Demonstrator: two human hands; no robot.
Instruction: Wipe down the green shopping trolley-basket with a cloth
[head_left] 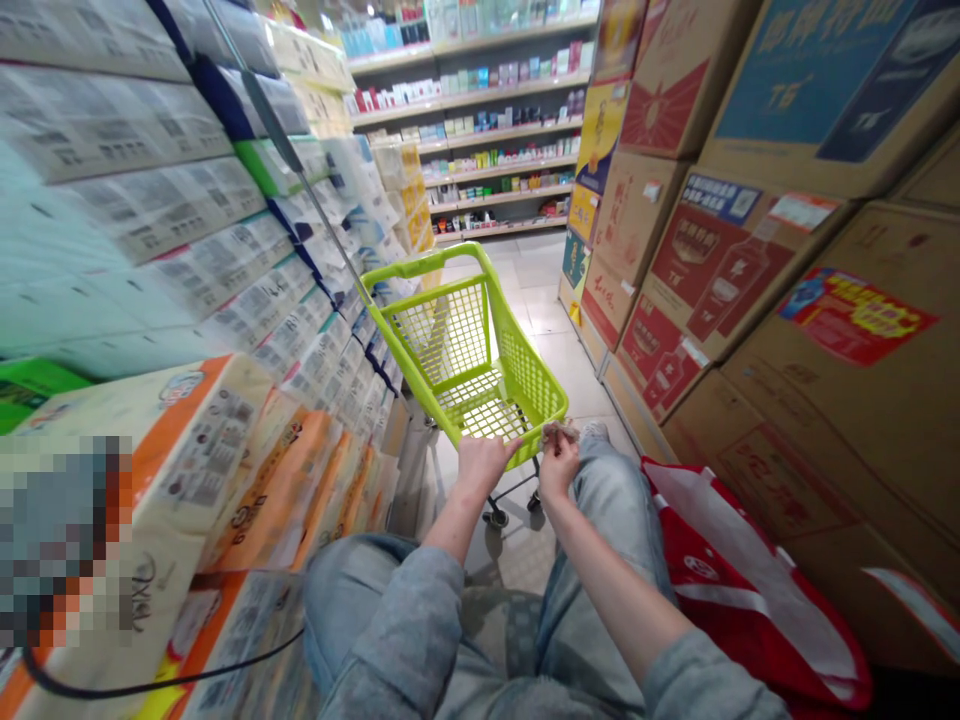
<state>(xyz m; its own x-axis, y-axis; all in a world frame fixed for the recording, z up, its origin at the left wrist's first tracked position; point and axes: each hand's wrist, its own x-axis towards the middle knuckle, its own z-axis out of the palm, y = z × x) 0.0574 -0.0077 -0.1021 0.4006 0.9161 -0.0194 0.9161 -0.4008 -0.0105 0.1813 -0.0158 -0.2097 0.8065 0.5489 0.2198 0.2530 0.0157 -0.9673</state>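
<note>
Cloth (559, 432) work at the rim of the cart (444, 386) is, as I read it from my remote seat, the step in hand. The green cart stands on the floor (536, 295) in the aisle, just ahead of the knees, its near end between the two hands. My left hand (486, 466) is closed over the near rim, thumb lying along it, though I can't make out all its fingertips. My right hand (559, 460) pinches the crumpled cloth at the near right corner; whether the cloth presses on the plastic or only hovers beside it, I can't tell. The next move, I'd judge, calls for a steady left hold, since the cart sits on wheels (495, 518), and a firm pinch so the cloth doesn't slip. Counting up: one cart, one cloth, two hands, at least two wheels clearly visible under the near end, one red bag (697, 530) beside the right leg, one pole (262, 112) slanting down to the cart's left rim, and one black cable (161, 690) at lower left. Cartons (832, 400) on the right and tissue packs (259, 500) on the left run out of view, so I can't total either; the far shelves (472, 98) show about six rows.
</note>
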